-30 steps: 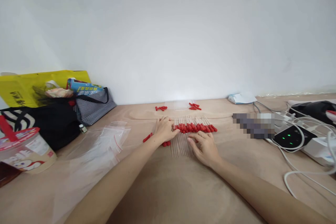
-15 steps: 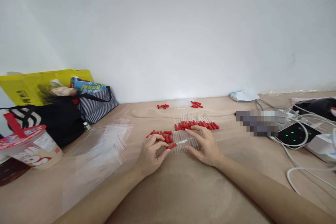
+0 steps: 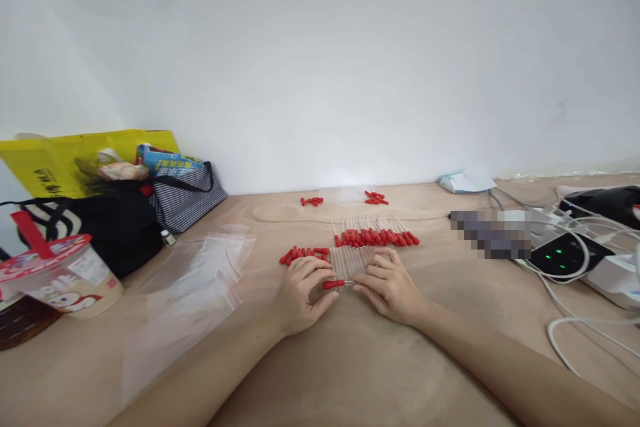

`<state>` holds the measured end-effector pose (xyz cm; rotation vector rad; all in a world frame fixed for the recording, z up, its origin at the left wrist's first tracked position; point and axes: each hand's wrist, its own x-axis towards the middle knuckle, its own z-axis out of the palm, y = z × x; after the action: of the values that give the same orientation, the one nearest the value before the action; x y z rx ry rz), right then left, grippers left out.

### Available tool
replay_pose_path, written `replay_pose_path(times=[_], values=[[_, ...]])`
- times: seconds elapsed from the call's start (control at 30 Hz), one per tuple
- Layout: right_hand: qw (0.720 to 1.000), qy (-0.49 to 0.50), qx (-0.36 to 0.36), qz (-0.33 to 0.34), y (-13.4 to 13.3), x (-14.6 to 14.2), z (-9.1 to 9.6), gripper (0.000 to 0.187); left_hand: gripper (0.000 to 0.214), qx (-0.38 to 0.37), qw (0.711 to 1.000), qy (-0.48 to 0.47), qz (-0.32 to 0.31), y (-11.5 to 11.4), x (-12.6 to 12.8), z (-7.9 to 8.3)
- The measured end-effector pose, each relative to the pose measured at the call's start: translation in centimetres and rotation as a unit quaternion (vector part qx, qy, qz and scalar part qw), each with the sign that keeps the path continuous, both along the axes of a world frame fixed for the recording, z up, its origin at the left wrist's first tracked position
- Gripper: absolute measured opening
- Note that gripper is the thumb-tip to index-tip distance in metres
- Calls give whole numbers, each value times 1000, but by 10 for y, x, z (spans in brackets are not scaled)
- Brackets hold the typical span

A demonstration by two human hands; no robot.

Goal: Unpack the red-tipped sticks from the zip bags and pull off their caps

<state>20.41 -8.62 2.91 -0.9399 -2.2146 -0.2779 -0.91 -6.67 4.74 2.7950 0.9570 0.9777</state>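
Observation:
My left hand (image 3: 300, 293) pinches a small red cap (image 3: 332, 285) just above the table. Close to its right, my right hand (image 3: 390, 287) pinches a thin clear tube (image 3: 350, 282), whose end meets the cap. Behind my hands lies a row of bare clear tubes (image 3: 353, 258). Farther back is a row of tubes with red caps fitted (image 3: 376, 237). A loose heap of red caps (image 3: 303, 254) lies just beyond my left hand.
Clear zip bags (image 3: 200, 273) lie at the left. Past them stand a drink cup (image 3: 60, 277), a black bag (image 3: 107, 227), a striped bag (image 3: 185, 197) and a yellow bag (image 3: 75, 160). Chargers and white cables (image 3: 570, 260) crowd the right. More caps (image 3: 375, 198) lie by the wall.
My left hand left the capped row, picked a red cap from the heap and drew back toward me. My right hand lifted one clear tube and brought it to the cap.

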Motion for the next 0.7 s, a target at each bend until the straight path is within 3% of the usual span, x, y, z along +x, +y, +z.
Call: replay_pose_path(times=[0.13,0.5,0.7], values=[[1000,-2,17,13,-2,-2,1,22,17,4,999,19,-32,2,3,-1],[999,-14,15,28,-5,5,2,24,17,21,998,52,-40,2,-6,-2],[997,17,-19,-79,2,36,-6,23,21,-10,994,-66,91,17,-44,-3]])
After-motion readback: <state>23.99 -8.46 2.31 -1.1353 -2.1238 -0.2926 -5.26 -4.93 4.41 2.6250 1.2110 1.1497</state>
